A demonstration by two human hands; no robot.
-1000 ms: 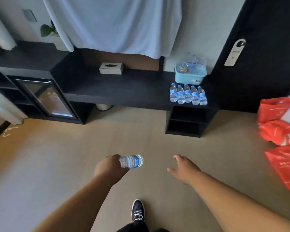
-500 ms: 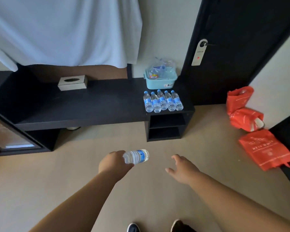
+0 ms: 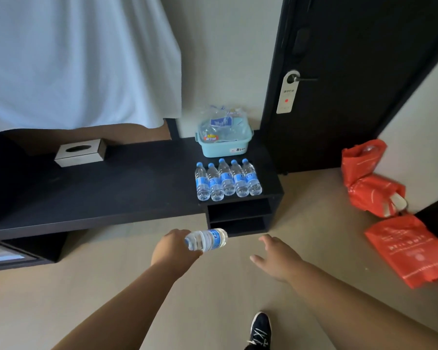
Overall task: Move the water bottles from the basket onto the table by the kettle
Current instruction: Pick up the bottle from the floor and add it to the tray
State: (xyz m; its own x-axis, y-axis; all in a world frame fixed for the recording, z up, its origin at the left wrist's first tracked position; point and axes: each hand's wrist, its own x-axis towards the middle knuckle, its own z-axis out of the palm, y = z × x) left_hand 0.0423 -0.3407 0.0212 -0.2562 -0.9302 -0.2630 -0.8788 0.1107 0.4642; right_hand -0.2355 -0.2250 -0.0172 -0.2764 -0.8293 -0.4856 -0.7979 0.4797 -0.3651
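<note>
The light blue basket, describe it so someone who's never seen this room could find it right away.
Find the long black table against the wall; follow it to its right end beside the black door. The light blue basket sits there at the back, behind a row of five water bottles. It's the only tub, stuffed with crumpled clear plastic.

bottles [image 3: 227, 180] are clear with blue caps and blue labels; basket [image 3: 224, 145] is pale turquoise; table [image 3: 116, 188] is flat black, door [image 3: 352, 72] too; bags [image 3: 412, 251] are bright orange-red with white print; curtain [image 3: 74, 59] plain white
</note>
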